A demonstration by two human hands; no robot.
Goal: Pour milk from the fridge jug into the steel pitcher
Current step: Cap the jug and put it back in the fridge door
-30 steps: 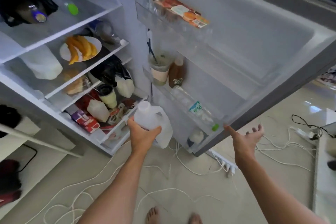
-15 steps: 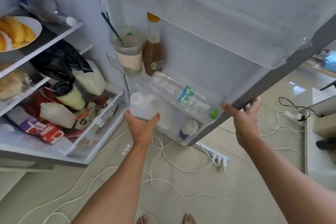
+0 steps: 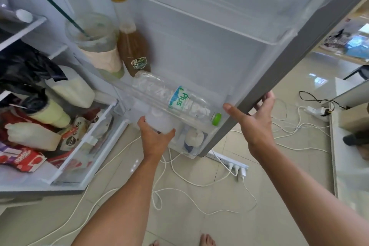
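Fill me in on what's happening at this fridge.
A person stands at the open fridge. The left hand grips a white milk jug at the bottom door shelf, just under a lying water bottle. The right hand holds the edge of the fridge door. No steel pitcher is in view, so nothing is being poured.
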